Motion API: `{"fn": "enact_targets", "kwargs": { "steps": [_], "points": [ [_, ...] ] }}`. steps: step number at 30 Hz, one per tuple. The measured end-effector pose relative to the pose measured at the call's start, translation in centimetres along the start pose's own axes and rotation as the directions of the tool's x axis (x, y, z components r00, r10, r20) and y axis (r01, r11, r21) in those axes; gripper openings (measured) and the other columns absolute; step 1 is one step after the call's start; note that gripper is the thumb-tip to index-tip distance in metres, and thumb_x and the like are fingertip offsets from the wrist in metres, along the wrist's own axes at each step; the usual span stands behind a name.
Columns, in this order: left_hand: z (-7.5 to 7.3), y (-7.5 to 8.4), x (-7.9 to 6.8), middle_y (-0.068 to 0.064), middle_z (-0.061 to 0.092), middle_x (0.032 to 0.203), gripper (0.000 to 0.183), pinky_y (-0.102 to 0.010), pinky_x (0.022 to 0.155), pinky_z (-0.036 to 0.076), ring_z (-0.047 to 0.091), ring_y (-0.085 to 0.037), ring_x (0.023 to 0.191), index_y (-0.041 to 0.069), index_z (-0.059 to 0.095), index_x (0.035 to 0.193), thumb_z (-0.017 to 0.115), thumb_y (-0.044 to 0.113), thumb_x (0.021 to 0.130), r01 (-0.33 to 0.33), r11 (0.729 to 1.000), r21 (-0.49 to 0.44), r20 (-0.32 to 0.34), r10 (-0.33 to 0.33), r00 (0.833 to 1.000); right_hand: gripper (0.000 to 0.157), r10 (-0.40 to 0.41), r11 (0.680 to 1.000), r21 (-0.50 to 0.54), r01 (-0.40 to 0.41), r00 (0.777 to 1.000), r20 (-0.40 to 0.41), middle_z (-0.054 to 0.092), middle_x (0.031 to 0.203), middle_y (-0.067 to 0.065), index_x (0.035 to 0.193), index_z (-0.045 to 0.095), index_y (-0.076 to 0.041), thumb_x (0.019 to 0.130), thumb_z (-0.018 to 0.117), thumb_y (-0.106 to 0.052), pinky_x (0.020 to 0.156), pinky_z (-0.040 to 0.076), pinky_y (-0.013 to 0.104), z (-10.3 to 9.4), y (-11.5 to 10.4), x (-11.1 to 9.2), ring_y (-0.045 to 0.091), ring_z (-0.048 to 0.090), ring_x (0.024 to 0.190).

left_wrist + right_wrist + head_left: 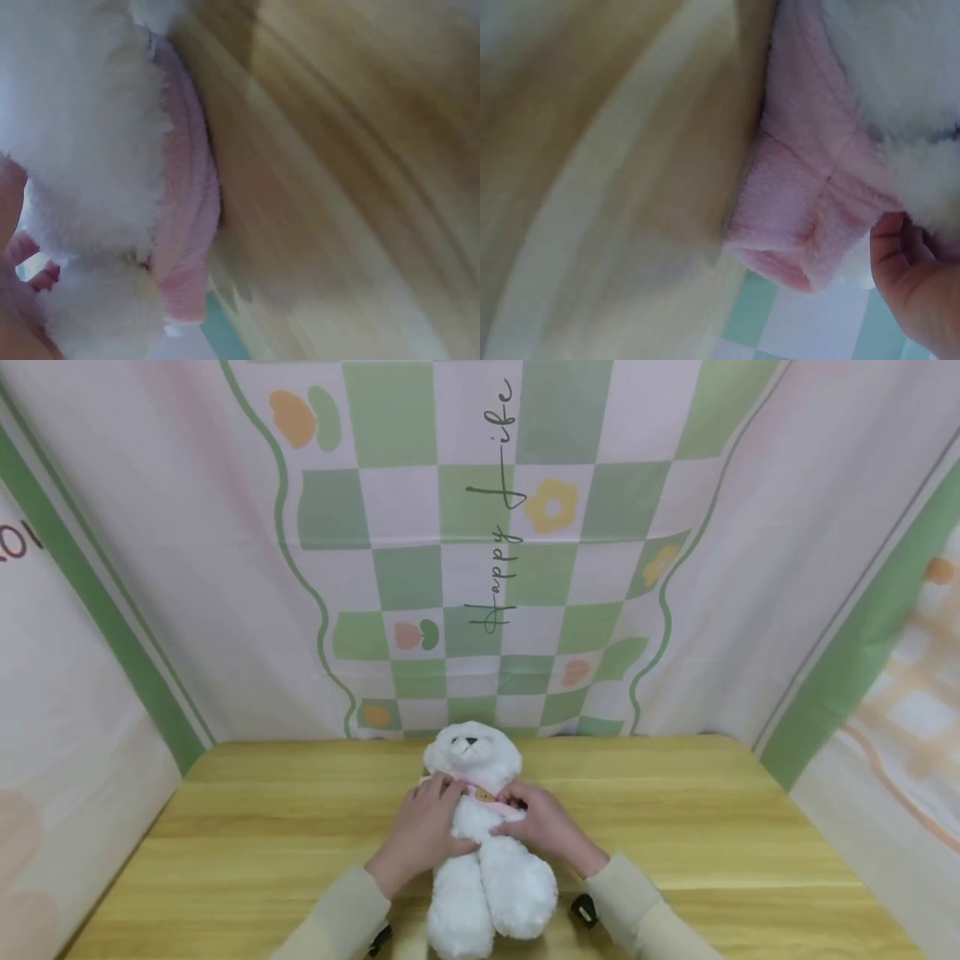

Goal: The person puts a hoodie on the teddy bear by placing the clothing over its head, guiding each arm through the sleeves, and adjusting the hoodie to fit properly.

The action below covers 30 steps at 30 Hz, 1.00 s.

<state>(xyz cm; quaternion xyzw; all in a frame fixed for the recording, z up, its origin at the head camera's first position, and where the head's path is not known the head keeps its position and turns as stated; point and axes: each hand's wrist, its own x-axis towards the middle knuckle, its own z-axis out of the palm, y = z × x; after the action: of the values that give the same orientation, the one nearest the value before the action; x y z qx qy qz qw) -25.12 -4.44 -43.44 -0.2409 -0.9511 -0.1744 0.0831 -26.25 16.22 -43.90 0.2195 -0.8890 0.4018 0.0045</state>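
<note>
A white plush teddy bear [471, 814] lies on its back, head toward the far edge. Pink fleecy clothing [802, 180] spreads beneath it along its right-hand side, with a sleeve-like opening showing in the right wrist view. At the bear's chest is a small brown patch [483, 794]. My left hand [423, 822] lies over the bear's left-hand side; its bent fingers hold the pink clothing near the neck and its thumb rests on the belly. Opposite, my right hand [547, 818] pinches the clothing's edge with curled fingers. The bear's fur partly hides the left fingertips.
The wooden table [285, 810] carries the bear near its middle. A black object [583, 910] lies by the right sleeve, and another dark piece [380, 939] by the left. A green and white checked curtain [480, 560] hangs behind the table.
</note>
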Motion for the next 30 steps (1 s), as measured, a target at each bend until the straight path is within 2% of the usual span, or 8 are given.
{"fn": "enact_targets", "kwargs": {
  "steps": [2, 6, 9, 11, 18, 21, 25, 30],
  "points": [
    [0.1, 0.1, -0.1, -0.007, 0.054, 0.116, 0.065, -0.047, 0.093, 0.048, 0.055, -0.025, 0.108, 0.013, 0.055, 0.120, 0.079, 0.048, 0.070, -0.007, 1.000, 0.030, -0.023, 0.008, 1.000, 0.021, -0.033, 0.999, -0.023, 0.032, 0.999, -0.040, 0.057, 0.084, -0.002, 0.087, 0.063, -0.012, 0.076, 0.079, -0.017, 0.067, 0.044, 0.018, 0.1, -0.1, -0.3, 0.003, 0.048, 0.076],
    [0.3, 0.1, -0.3, -0.008, 0.055, 0.119, 0.063, -0.048, 0.095, 0.047, 0.055, -0.026, 0.112, 0.012, 0.054, 0.119, 0.077, 0.048, 0.072, -0.009, 0.999, 0.033, -0.038, 0.010, 0.999, 0.024, -0.052, 0.997, -0.061, 0.046, 0.992, -0.112, 0.064, 0.095, 0.003, 0.098, 0.068, -0.008, 0.078, 0.077, -0.017, 0.075, 0.051, 0.022, 0.2, -0.2, -0.8, 0.012, 0.058, 0.086],
    [0.4, -0.1, -0.6, -0.009, 0.054, 0.129, 0.069, -0.050, 0.097, 0.046, 0.053, -0.028, 0.120, 0.010, 0.053, 0.127, 0.075, 0.048, 0.074, -0.027, 1.000, 0.016, -0.046, 0.028, 0.999, 0.025, 0.006, 1.000, 0.007, -0.005, 0.988, -0.155, 0.069, 0.105, 0.008, 0.107, 0.069, -0.006, 0.086, 0.070, -0.018, 0.081, 0.054, 0.024, -0.1, -0.1, -1.0, 0.021, 0.064, 0.095],
    [0.5, -0.2, -0.8, -0.010, 0.052, 0.135, 0.076, -0.052, 0.098, 0.045, 0.051, -0.028, 0.124, 0.009, 0.049, 0.135, 0.074, 0.049, 0.075, -0.046, 0.999, 0.017, -0.054, 0.047, 0.997, 0.023, 0.025, 0.999, 0.048, -0.017, 0.987, -0.159, 0.070, 0.105, 0.008, 0.108, 0.069, -0.006, 0.089, 0.066, -0.018, 0.080, 0.054, 0.023, -0.4, -0.1, -0.9, 0.021, 0.065, 0.094],
    [0.2, -0.3, -0.8, -0.011, 0.044, 0.144, 0.090, -0.053, 0.101, 0.043, 0.045, -0.031, 0.130, 0.010, 0.036, 0.146, 0.072, 0.054, 0.076, -0.061, 0.997, 0.055, -0.014, 0.062, 0.998, 0.011, -0.003, 1.000, 0.013, 0.004, 0.998, -0.070, 0.064, 0.083, 0.006, 0.092, 0.068, -0.004, 0.091, 0.061, -0.012, 0.063, 0.046, 0.018, -1.5, -0.9, 0.4, 0.007, 0.053, 0.072],
    [0.0, -0.1, -0.6, -0.011, 0.045, 0.140, 0.086, -0.052, 0.099, 0.044, 0.046, -0.030, 0.128, 0.012, 0.040, 0.143, 0.072, 0.054, 0.075, -0.045, 0.998, 0.048, 0.011, 0.045, 0.999, 0.013, 0.043, 0.997, 0.065, -0.041, 0.998, -0.035, 0.056, 0.073, 0.003, 0.087, 0.064, -0.002, 0.093, 0.056, -0.010, 0.058, 0.040, 0.018, -1.7, -0.9, 0.8, 0.005, 0.045, 0.064],
    [-0.1, 0.5, -0.4, -0.011, 0.048, 0.133, 0.077, -0.051, 0.098, 0.044, 0.049, -0.029, 0.123, 0.013, 0.046, 0.134, 0.075, 0.050, 0.073, -0.015, 0.999, 0.035, 0.025, 0.014, 1.000, 0.016, 0.081, 0.989, 0.123, -0.081, 0.997, 0.009, 0.051, 0.072, 0.002, 0.086, 0.061, 0.001, 0.095, 0.052, -0.010, 0.057, 0.039, 0.018, -1.8, -0.6, 0.9, 0.005, 0.044, 0.063],
    [0.1, 1.3, -0.4, -0.010, 0.053, 0.124, 0.070, -0.048, 0.097, 0.045, 0.051, -0.030, 0.118, 0.011, 0.052, 0.123, 0.077, 0.049, 0.070, 0.016, 0.994, 0.108, -0.023, -0.013, 1.000, 0.015, 0.039, 0.993, 0.111, -0.044, 0.998, 0.052, 0.054, 0.079, 0.005, 0.090, 0.060, 0.000, 0.095, 0.053, -0.012, 0.060, 0.040, 0.018, -1.8, -0.7, 0.4, 0.007, 0.045, 0.069]
  ]
}}
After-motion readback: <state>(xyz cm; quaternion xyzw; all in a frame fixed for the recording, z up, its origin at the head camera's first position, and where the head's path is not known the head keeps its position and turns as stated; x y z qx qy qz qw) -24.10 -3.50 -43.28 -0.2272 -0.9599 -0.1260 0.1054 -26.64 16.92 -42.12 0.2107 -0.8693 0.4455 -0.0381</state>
